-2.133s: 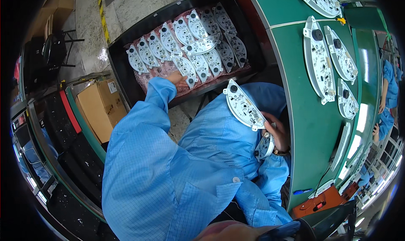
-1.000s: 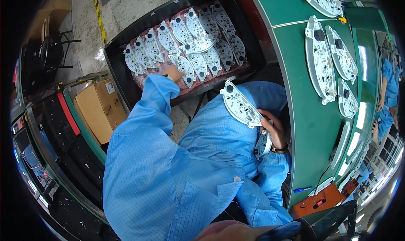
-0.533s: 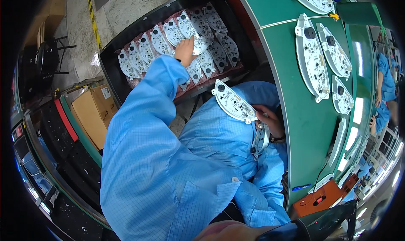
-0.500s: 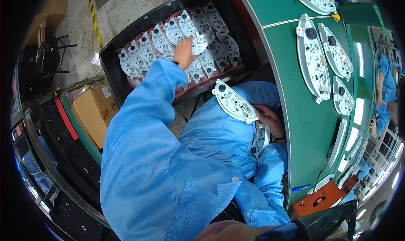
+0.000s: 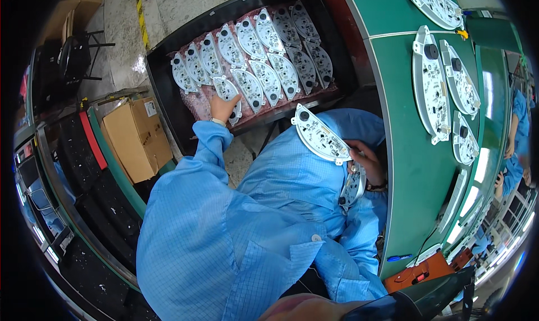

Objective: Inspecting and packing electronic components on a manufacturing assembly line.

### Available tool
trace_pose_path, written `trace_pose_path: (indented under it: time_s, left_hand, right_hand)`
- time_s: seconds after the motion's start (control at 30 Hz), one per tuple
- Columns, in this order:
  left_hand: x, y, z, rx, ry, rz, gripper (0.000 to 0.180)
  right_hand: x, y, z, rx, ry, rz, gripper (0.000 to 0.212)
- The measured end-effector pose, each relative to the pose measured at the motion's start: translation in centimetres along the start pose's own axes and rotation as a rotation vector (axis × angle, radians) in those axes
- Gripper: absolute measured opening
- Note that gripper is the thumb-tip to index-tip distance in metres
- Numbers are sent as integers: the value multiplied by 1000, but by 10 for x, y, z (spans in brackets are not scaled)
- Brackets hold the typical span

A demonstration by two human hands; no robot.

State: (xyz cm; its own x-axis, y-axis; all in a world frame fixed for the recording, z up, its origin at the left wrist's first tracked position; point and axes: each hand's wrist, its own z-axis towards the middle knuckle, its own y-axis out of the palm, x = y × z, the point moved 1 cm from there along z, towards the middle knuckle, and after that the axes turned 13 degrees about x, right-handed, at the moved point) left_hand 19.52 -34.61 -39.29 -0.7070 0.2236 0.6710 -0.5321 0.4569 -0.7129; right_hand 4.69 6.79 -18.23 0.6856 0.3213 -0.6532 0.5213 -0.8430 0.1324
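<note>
My left hand is closed on the near end of a white, half-moon-shaped circuit board at the near left of a black tray. Two rows of similar boards lie in this tray on pink bubble wrap. Each has a round black part near one end. My right hand, by my lap at the table's edge, grips another half-moon circuit board by its lower right end. A second board hangs just beneath that hand; its upper part is hidden by the fingers.
On the right, a green table bears several more boards, a blue pen and an orange-brown case. A cardboard box stands at left, beside dark shelving. Co-workers' blue sleeves show at far right.
My left hand has moved left and nearer across the tray, from the middle of the rows to the near row's left end. My right hand keeps its hold. The view has shifted slightly.
</note>
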Motion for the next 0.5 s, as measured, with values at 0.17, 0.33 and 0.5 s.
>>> trace_pose_path:
  time_s: [0.17, 0.33, 0.5]
  left_hand:
    - [-30, 17, 19, -71, -91, 199, 74]
    - [-59, 45, 29, -34, 7, 248, 89]
    - [-38, 44, 19, -21, 33, 75, 91]
  right_hand:
    - [-1, 2, -3, -13, -23, -19, 38]
    - [1, 3, -3, -16, -24, -7, 38]
    - [1, 2, -1, -25, -34, 15, 37]
